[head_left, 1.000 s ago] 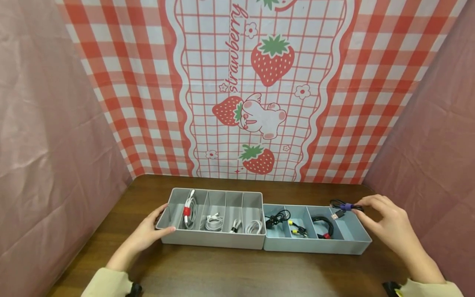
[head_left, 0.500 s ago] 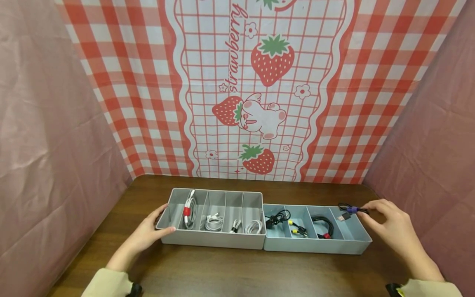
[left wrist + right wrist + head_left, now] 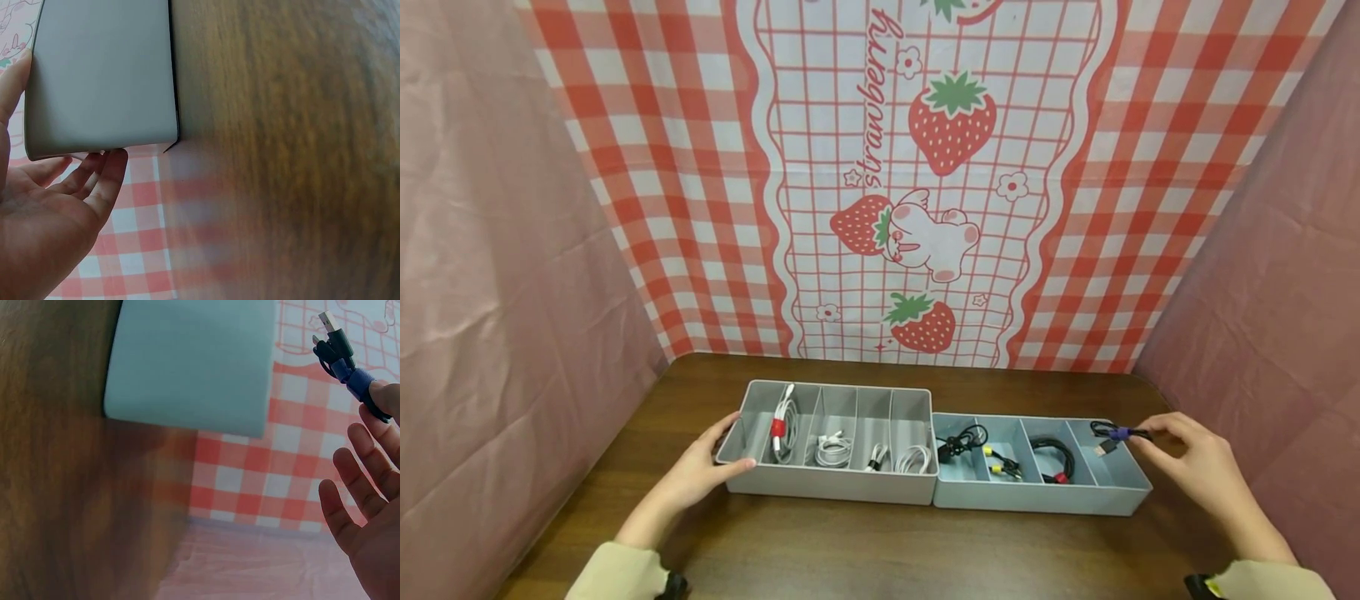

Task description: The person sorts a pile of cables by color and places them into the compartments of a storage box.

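Observation:
Above the right-end compartment of the blue-grey divided box, my right hand pinches a bundled black USB cable between thumb and index finger. A purple-blue strap binds the cable, and its metal USB plug sticks out; the other fingers are spread. My left hand holds the left end of the grey divided box, thumb over the front rim and fingers bent against the end wall. White cables lie in several of the grey box's compartments. The blue-grey box holds a black cable with a red strap.
A tangled black cable and a black cable with yellow ties lie in the blue-grey box's left compartments. The two boxes stand side by side on the wooden table. A strawberry-print cloth hangs behind, with pink fabric at both sides.
My right hand has moved right and slightly down with the USB cable, from over the divider to over the right-end compartment. The left hand and both boxes have stayed put.

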A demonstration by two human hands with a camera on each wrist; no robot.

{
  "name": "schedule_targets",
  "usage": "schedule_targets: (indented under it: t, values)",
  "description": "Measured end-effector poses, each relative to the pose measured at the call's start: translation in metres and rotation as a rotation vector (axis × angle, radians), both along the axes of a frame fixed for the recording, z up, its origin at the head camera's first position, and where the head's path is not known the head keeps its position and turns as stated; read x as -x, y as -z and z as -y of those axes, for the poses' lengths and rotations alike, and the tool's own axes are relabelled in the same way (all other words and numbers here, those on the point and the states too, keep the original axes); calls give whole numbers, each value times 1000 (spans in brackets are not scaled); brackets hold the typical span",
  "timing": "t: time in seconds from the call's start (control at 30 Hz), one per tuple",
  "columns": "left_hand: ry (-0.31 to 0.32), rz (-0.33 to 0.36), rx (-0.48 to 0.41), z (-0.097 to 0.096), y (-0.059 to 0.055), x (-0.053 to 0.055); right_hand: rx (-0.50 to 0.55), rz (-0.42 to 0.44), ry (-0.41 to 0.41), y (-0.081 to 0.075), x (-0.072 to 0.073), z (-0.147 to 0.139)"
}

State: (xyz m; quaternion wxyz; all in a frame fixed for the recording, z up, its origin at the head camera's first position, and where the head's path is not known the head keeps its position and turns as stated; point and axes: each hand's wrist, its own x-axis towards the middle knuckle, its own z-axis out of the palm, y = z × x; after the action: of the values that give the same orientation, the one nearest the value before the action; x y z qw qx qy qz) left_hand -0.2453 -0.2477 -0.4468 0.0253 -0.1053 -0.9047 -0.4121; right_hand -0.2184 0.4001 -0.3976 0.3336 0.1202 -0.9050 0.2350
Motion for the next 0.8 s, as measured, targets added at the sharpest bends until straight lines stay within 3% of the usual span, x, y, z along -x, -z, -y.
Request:
schedule_targets:
  t: [0.4, 0.8]
  values:
    - [3, -25, -17, -1, 0, -1, 16, 139, 19, 20, 6, -18]
    - [2, -26, -23, 0, 0, 0, 8, 112, -41, 38, 16, -18]
